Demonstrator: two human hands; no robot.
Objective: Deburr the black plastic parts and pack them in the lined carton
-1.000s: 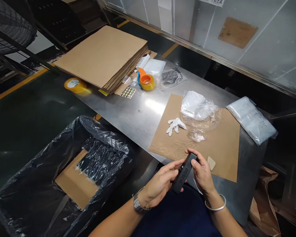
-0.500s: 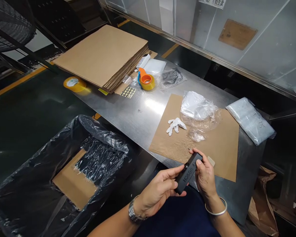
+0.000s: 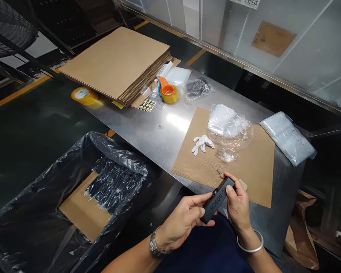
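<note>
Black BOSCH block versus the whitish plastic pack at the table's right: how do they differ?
The black BOSCH block is held in the left hand and right hand; the whitish plastic pack lies on the table. The block is dark and slim, the pack pale and broader. The block's lettering is neat; the pack's marks look handwritten. Both bear markings.

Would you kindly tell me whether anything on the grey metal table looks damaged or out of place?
The flat brown cardboard sheet looks rippled near the crumpled white glove, unlike its smoother right side; possibly damage.

Dim floor (image 3: 51, 125), white glare on metal table (image 3: 147, 132), glints on black plastic (image 3: 28, 227) — little blur
</note>
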